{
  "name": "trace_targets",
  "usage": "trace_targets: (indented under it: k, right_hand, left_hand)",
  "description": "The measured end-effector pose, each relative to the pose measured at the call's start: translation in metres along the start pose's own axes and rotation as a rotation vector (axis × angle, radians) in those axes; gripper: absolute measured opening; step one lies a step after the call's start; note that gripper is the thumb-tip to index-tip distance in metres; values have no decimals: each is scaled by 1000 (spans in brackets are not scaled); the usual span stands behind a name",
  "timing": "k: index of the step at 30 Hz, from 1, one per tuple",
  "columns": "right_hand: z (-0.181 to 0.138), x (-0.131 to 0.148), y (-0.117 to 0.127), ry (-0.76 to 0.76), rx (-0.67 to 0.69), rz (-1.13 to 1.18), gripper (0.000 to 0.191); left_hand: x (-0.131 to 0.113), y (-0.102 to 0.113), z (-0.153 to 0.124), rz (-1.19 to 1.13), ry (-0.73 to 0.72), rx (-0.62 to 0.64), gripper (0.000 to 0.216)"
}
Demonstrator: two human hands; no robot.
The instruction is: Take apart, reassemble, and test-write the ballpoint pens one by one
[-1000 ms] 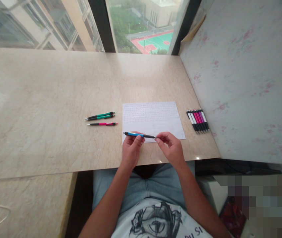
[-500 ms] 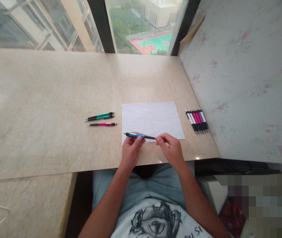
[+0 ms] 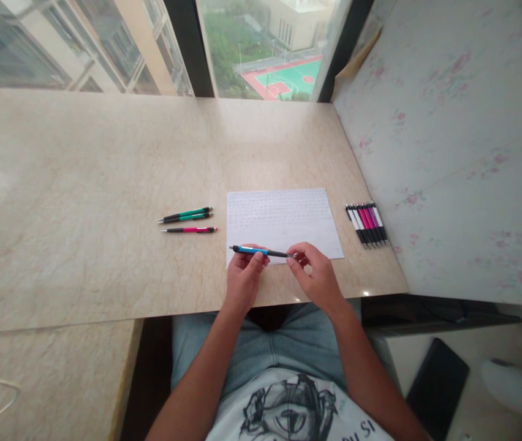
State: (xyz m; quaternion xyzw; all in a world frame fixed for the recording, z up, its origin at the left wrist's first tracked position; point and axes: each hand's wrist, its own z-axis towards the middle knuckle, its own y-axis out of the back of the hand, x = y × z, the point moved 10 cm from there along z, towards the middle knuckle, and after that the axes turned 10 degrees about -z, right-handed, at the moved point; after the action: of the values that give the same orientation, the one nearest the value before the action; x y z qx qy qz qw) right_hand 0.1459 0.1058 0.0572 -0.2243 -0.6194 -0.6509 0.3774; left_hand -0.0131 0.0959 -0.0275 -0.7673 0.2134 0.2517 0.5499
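Note:
Over the lower edge of a sheet of paper covered with lines of writing, a blue pen with a black grip lies nearly level. My left hand is closed around its blue barrel, thumb on top. At the other end, the thumb and forefinger of my right hand pinch the pen's metal tip, the remaining fingers curled. To the left on the desk, two green pens lie side by side, with a pink pen just below them.
Several white, pink and purple pens are lined up in a row by the papered wall on the right. The stone-patterned desk runs back to a window. A pale cable lies at lower left.
My right hand's fingers have shifted slightly at the pen's tip, and more of the tip shows. My left hand and the pen stay almost where they were.

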Motion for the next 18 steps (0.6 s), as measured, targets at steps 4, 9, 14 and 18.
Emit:
trace_targets:
  k: [4,9,14,18]
  right_hand:
    - [1,-2,-4,11,46,-30,31]
    - [1,-2,2,-2,-15,0,17]
    - [2,-1,1,4,-9,-43,18]
    - [2,1,-2,28,32,-74,29]
  left_hand:
    - [1,1,0,0,11,-21,21]
    - [0,1,0,-9,4,-21,22]
    - [1,3,-1,1,7,-33,20]
    - [2,3,-1,23,11,-29,20]
